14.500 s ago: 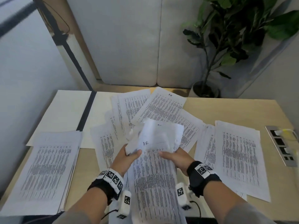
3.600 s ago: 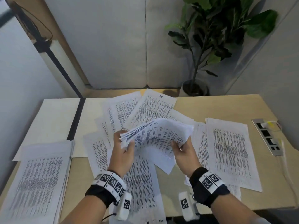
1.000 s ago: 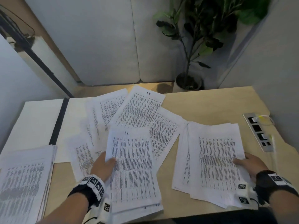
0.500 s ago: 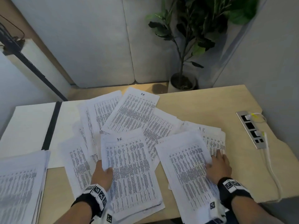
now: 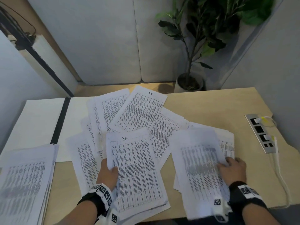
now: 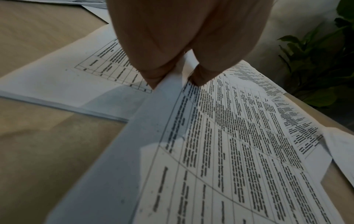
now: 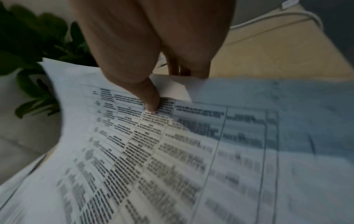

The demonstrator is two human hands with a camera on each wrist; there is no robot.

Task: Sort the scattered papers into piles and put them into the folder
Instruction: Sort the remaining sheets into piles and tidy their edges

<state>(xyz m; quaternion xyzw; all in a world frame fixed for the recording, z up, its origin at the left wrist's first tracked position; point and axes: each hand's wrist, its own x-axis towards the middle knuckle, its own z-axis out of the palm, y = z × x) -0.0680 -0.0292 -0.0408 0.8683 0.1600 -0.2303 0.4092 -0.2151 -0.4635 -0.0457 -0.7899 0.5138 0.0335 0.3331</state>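
Observation:
Printed sheets lie fanned over the wooden desk (image 5: 211,108). My left hand (image 5: 108,173) pinches the left edge of a sheaf marked "A.R" (image 5: 136,169), thumb on top and fingers beneath; the same sheaf (image 6: 220,151) fills the left wrist view. My right hand (image 5: 232,169) grips the right side of another bundle of sheets (image 5: 199,168), blurred and lifted off the desk, with the thumb (image 7: 151,100) pressed on the print. A white open folder (image 5: 40,120) with a black spine lies at the back left. A sorted pile (image 5: 24,181) sits front left.
A power socket strip (image 5: 261,135) with plugged white cables is set in the desk at the right. A potted plant (image 5: 190,82) stands behind the desk's far edge. Loose sheets (image 5: 139,111) overlap across the desk's middle.
My right hand has pulled its bundle toward me and raised it, leaving a few sheets behind at the right. The left hand keeps its hold on the "A.R" sheaf.

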